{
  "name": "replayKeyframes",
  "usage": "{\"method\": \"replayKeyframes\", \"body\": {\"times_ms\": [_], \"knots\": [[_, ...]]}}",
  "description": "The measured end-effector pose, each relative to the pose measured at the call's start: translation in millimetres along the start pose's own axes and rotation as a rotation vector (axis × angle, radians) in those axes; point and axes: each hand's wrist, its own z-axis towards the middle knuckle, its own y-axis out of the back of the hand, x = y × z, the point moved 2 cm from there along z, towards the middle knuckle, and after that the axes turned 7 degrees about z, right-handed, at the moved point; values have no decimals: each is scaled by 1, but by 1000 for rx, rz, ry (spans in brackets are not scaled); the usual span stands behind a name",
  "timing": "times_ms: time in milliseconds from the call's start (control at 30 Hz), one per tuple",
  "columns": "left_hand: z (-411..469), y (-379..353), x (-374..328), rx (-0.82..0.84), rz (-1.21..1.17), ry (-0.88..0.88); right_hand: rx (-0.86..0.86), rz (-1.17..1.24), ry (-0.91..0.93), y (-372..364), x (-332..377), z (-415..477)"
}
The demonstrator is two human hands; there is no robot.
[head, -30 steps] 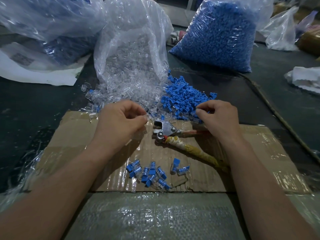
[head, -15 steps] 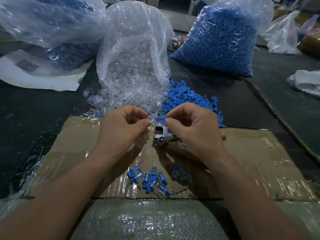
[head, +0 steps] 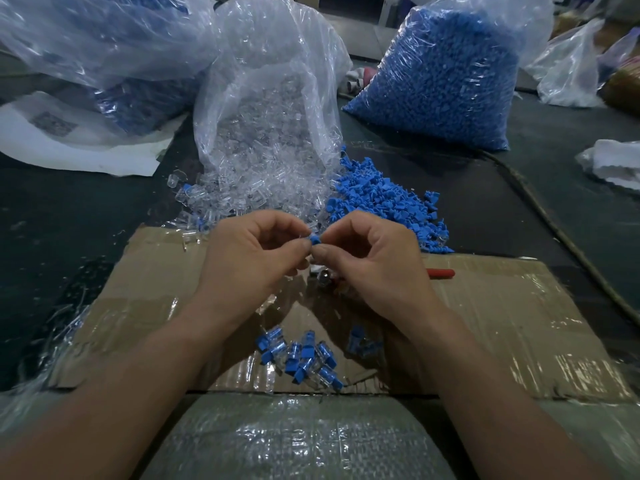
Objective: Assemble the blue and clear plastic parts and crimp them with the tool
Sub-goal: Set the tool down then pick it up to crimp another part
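Left hand and right hand meet above the cardboard sheet. The curled fingers of both pinch one blue part between their tips; whether a clear piece is with it cannot be told. The tool lies under the hands. Assembled pieces are heaped nearer the person.
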Motion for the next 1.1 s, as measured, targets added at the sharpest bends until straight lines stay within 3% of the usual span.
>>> {"method": "replayKeyframes", "body": {"times_ms": [267, 500, 1100], "knots": [[2, 0, 1, 137, -312, 200, 67, 99, 105, 6, 0, -2], [1, -3, 5, 251, -380, 223, 42, 140, 116, 10, -2, -3], [3, -5, 0, 188, -347, 267, 39, 9, 263, 9, -8, -1]]}}
